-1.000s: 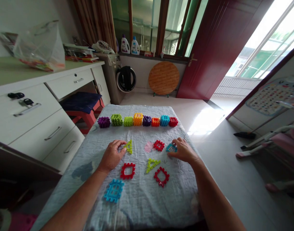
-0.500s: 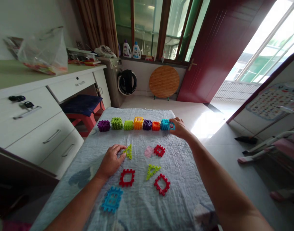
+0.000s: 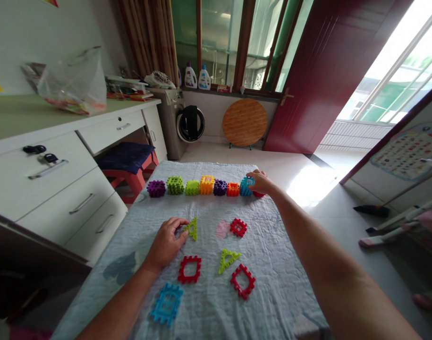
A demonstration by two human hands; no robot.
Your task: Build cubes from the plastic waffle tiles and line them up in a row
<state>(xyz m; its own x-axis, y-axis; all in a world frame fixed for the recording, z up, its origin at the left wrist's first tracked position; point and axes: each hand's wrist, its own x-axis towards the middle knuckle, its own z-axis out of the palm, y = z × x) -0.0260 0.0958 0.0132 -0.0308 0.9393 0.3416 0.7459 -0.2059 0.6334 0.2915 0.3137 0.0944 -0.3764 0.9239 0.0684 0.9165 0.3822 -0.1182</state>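
Between the thumb and fingers of my left hand (image 3: 169,243) is a lime triangular building piece (image 3: 192,229), gripped by its left side. My right hand (image 3: 263,182) is closed at the right end of the blue stack of pieces (image 3: 245,187), fingertips on its blue end piece. Partly hidden under that hand is something red (image 3: 258,194). Nearer to me lie a second lime triangle (image 3: 229,260), a small red window piece (image 3: 239,227), two red square frames (image 3: 190,269) and a blue window square (image 3: 166,304).
Left of the blue stack runs a row of stacks: orange-red (image 3: 232,190), dark purple (image 3: 220,188), yellow (image 3: 207,184), lime (image 3: 192,188), green (image 3: 175,185) and purple (image 3: 156,189). All rest on a cloth-covered table (image 3: 131,226). A stool (image 3: 127,158) stands beyond its left edge.
My right hand has brought the blue window piece in against the blue stack, and red now shows beneath the hand. My left hand keeps its triangle in place. The view has shifted slightly.
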